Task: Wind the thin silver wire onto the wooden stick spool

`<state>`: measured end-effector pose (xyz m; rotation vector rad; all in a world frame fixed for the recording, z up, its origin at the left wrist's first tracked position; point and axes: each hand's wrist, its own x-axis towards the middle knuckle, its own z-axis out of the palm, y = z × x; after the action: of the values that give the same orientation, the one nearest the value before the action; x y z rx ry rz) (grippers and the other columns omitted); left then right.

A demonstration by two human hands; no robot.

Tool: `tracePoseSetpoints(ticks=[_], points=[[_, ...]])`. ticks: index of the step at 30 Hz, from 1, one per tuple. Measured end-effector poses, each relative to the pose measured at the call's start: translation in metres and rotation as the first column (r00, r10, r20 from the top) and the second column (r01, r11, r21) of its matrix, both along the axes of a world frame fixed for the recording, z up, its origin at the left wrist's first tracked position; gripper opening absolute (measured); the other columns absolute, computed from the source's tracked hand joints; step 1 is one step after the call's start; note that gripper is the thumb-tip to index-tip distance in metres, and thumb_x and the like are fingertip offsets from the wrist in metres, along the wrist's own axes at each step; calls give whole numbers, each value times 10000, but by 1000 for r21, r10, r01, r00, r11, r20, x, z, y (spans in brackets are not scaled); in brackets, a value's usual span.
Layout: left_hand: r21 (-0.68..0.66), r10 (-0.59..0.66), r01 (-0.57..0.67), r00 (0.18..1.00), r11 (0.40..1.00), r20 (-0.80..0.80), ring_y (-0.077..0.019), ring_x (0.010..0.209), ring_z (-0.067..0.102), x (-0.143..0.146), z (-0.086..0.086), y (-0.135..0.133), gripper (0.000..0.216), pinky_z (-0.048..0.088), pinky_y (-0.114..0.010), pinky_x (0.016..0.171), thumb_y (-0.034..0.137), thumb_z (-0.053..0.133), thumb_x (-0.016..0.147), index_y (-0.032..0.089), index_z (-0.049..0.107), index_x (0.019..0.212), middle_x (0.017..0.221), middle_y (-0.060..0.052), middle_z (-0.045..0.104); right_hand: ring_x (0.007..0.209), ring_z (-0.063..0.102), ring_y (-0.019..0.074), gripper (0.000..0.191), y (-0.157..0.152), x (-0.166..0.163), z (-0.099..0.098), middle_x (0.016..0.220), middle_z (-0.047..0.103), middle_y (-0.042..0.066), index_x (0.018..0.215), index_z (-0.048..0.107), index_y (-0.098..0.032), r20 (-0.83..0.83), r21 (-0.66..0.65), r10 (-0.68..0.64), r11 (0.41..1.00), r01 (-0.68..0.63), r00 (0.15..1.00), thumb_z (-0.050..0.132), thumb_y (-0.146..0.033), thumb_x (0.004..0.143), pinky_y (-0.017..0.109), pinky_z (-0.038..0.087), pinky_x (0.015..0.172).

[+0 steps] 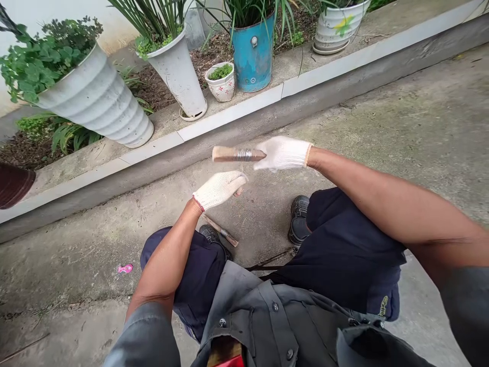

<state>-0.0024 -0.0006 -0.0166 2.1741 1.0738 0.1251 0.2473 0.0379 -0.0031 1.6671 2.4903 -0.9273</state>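
Observation:
A short wooden stick (223, 154) with thin silvery wire (246, 155) wound around its middle lies level in front of me. My right hand (283, 153), in a white knit glove, is closed around the stick's right end. A thin strand drops from the winding to my left hand (222, 188), which is gloved too and sits lower and to the left. Its fingers are pinched on that strand; the fingertips are partly hidden. On the ground by my left shoe lies a second wooden stick (221, 231), with something wound around its middle.
A low concrete ledge (229, 116) with white edging crosses ahead. Several pots stand on it, among them a ribbed white pot (99, 97), a tall white pot (179, 71) and a blue pot (252, 56). A pink scrap (125, 268) lies on the concrete at left.

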Motion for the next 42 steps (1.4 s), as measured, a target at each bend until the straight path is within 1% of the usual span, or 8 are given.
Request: tracePoseSetpoints(ticks=[5,9,15,21,28,33,37,42], points=[[0,-23,23,999,1000,-23,-154,778,664,4,4,-5,386,455,-253,782,396,431,1056,203,679,834,774,27,708,797,637,238,393,17,5,-5,900,710,110,1090,707,-191,173,246,-215,954,170,961,564,-520,928,328,412,673],[7,-45,45,998,999,-42,-153,753,656,1,3,-5,351,445,-252,750,396,446,1053,212,710,912,755,38,710,883,672,287,320,22,7,-10,1004,728,155,1134,708,-187,316,273,-242,949,157,917,575,-402,937,378,457,746],[184,57,-42,995,982,-79,-161,720,630,-11,9,5,359,423,-259,709,365,426,1064,195,718,944,744,19,689,849,681,281,256,4,-12,-16,938,732,138,1042,745,-189,555,-18,113,992,-124,824,632,-150,816,378,451,732],[226,62,-38,993,973,-99,-164,712,611,-14,5,14,364,424,-261,712,358,425,1064,185,692,888,738,3,672,678,590,161,124,-17,-8,-20,702,661,5,836,704,-200,156,-241,470,871,-428,869,724,-300,765,287,383,647],[108,69,-67,998,992,-11,-158,723,640,-6,-2,11,401,462,-256,736,421,408,1074,189,679,891,765,-1,700,623,591,146,310,-4,0,4,701,675,15,976,676,-193,-151,-68,0,998,-10,989,677,-482,866,270,403,604],[89,38,-35,999,995,-25,-163,748,651,-1,0,6,369,447,-265,749,403,396,1077,211,672,925,746,26,693,754,648,224,369,20,11,4,807,698,84,1067,686,-192,-65,156,-255,952,262,965,624,-522,914,319,448,678],[75,32,-29,998,997,-48,-164,734,643,-2,7,2,375,437,-265,726,412,411,1065,211,685,906,723,29,689,888,667,286,342,32,18,-4,936,723,150,1111,712,-186,207,272,-296,933,236,932,605,-452,925,369,467,756],[104,75,-69,995,992,-63,-166,702,609,-7,12,5,370,421,-265,693,395,420,1055,198,704,920,713,19,666,857,657,256,264,17,1,-22,973,738,159,1072,741,-166,547,45,20,998,-53,837,658,-210,825,367,460,761]])
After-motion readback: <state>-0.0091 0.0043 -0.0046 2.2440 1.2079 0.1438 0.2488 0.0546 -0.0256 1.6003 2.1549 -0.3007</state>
